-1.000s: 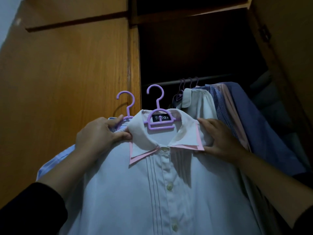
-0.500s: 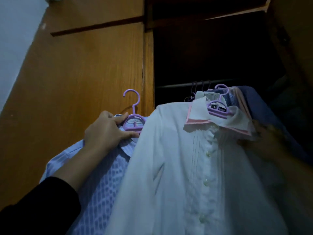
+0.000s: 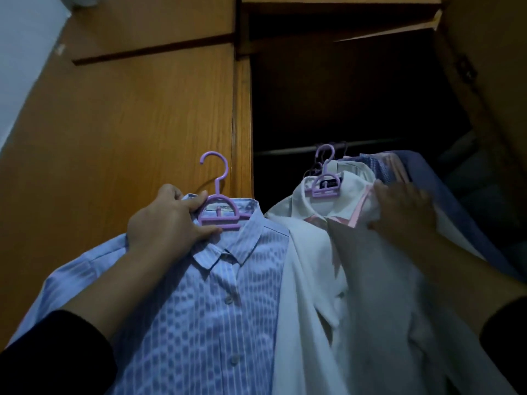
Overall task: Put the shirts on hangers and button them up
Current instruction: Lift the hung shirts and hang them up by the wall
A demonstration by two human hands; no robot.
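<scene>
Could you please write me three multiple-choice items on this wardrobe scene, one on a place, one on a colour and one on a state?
1. Where is the white shirt?
A. left of the striped shirt
B. right of the striped shirt
C. on the floor

2. What colour is the hanger in the striped shirt?
A. purple
B. green
C. black

3. What is the left hand doing?
A. hanging free
B. gripping the striped shirt's collar and hanger
C. pressing the door

Answers: 1 B, it hangs nearer the open wardrobe; 2 A, its hook shows purple against the door; 3 B, fingers curl at the hanger base.
</scene>
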